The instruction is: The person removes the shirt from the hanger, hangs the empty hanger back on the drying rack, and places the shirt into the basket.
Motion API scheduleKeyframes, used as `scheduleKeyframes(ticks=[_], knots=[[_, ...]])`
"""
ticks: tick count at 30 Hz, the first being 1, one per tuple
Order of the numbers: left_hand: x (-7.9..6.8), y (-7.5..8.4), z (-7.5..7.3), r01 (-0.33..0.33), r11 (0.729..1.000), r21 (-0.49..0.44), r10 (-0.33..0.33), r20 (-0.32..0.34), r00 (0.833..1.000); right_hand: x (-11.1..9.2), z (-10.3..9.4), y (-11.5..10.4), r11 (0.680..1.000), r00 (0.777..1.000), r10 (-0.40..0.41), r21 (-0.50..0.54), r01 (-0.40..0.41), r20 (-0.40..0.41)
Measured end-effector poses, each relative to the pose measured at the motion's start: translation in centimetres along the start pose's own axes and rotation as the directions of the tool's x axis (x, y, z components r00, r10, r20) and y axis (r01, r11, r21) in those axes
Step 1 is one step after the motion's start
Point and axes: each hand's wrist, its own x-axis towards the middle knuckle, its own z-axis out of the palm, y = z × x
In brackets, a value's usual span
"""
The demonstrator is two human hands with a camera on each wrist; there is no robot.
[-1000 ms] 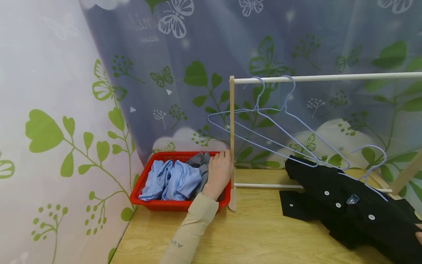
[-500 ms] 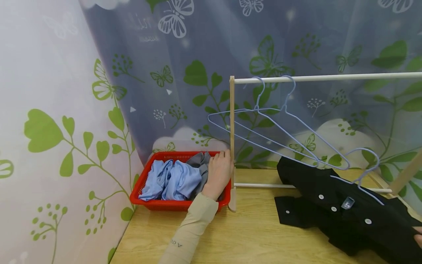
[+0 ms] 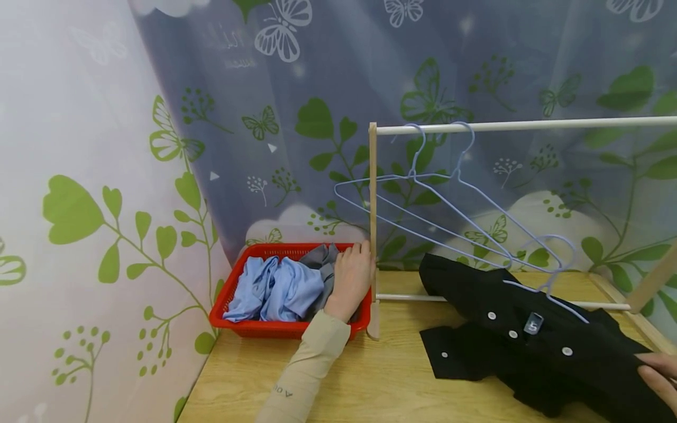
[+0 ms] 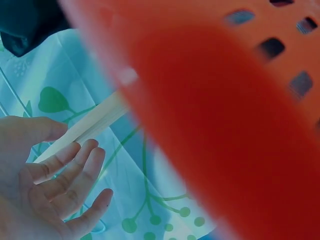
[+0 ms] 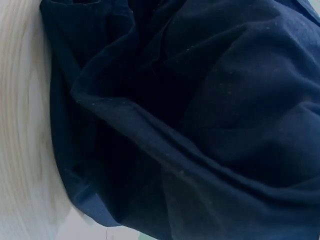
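Observation:
My right hand (image 3: 660, 376) grips the black shirt (image 3: 560, 343) at its right end, partly cut off by the head view's edge. The shirt has white buttons, and a hanger (image 3: 552, 282) sits in its collar. Dark folds of the shirt (image 5: 215, 120) fill most of the right wrist view, with no fingers showing there. Beside the rack's left wooden post (image 3: 372, 211), my left hand (image 3: 349, 273) is over the right side of the red basket (image 3: 254, 329). In the left wrist view, the left hand (image 4: 65, 175) has loosely bent fingers and a bare palm, near the post.
Two more lilac hangers (image 3: 444, 182) hang from the rack's white top rod (image 3: 529, 124). Light blue cloth (image 3: 291, 288) and grey cloth (image 3: 317, 257) lie in the basket. A white lower rod (image 3: 407, 298) runs behind the shirt, above the wooden table (image 3: 402, 376).
The black shirt and its hanger have shifted left and slightly down along with my right hand, which shows more in the head view. The left hand has stayed by the post.

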Motion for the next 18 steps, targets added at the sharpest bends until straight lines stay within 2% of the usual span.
scheduleKeyframes(ticks=[2, 6, 10, 13, 18], knots=[[0.0, 0.0, 0.0, -0.001, 1.0, 0.001, 0.001, 0.0, 1.0, 0.4, 0.4, -2.3, 0.999, 0.999, 0.045, -0.009, -0.045, 0.025], [-0.1, 0.0, 0.0, -0.002, 1.0, 0.002, 0.002, -0.006, 1.0, 0.9, 1.0, -3.8, 0.994, 0.992, 0.11, -0.01, -0.11, 0.067], [-0.1, 0.0, 0.0, -0.006, 1.0, 0.005, 0.006, -0.021, 1.0, 1.5, 2.1, -4.5, 0.998, 0.997, 0.062, 0.024, -0.064, 0.052], [0.0, 0.0, 0.1, -0.01, 1.0, 0.006, 0.01, -0.026, 1.0, 1.8, 2.8, -5.1, 1.0, 0.998, 0.024, 0.01, -0.025, 0.057], [-0.1, 0.0, 0.2, -0.008, 1.0, -0.002, 0.008, -0.022, 1.0, 2.2, 3.7, -6.1, 0.994, 0.993, 0.072, -0.093, -0.063, 0.09]])
